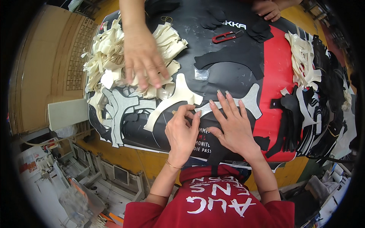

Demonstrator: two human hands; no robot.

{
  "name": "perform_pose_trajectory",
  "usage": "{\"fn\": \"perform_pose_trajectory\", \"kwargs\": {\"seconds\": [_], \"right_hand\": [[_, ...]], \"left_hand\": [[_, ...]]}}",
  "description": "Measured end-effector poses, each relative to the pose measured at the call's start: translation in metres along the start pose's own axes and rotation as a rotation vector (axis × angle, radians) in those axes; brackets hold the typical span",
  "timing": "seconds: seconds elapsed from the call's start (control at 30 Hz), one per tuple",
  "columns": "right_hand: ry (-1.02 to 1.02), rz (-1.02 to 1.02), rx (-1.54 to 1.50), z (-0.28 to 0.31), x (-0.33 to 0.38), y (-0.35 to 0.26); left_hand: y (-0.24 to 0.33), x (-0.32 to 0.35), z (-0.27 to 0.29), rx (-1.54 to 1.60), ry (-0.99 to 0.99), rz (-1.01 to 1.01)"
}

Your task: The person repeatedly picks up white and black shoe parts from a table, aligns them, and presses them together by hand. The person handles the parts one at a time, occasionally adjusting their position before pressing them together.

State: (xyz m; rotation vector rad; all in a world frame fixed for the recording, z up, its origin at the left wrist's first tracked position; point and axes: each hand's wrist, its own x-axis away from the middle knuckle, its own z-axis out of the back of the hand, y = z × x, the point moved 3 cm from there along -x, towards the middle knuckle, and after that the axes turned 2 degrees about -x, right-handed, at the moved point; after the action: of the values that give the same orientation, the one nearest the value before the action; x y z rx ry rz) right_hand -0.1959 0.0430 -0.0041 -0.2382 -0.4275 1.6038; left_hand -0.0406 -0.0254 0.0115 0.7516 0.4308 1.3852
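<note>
A pale grey Y-shaped fabric piece [251, 99] lies on the black surface in front of me. My right hand [236, 127] rests flat on it, fingers spread, with nothing gripped. At the narrow left end of this piece, the thumb and index finger of my left hand [181, 132] are pinched together on its tip; the other fingers curl inward. Just beyond my left hand is a cream Y-shaped fabric piece [173, 99], its right arm close to the grey one. A small clear plastic packet [201, 74] and curved black fabric pieces [230, 57] lie farther off.
Another person's blurred hand [144, 62] is over the cream fabric pile [104, 57] at left; a second hand [267, 9] shows far right. Red thread snips [227, 36] lie at the back. Grey pieces [121, 106] are stacked at left, black strips [286, 119] at right.
</note>
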Motion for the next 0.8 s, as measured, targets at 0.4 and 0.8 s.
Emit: {"fn": "perform_pose_trajectory", "kwargs": {"seconds": [0.4,0.8], "right_hand": [[-0.048,-0.008,0.059,0.002,-0.005,-0.010],[0.513,-0.241,-0.190,0.055,0.078,0.032]], "left_hand": [[-0.008,0.014,-0.016,-0.266,0.257,-0.400],[0.050,-0.010,-0.056,-0.390,0.112,-0.569]]}}
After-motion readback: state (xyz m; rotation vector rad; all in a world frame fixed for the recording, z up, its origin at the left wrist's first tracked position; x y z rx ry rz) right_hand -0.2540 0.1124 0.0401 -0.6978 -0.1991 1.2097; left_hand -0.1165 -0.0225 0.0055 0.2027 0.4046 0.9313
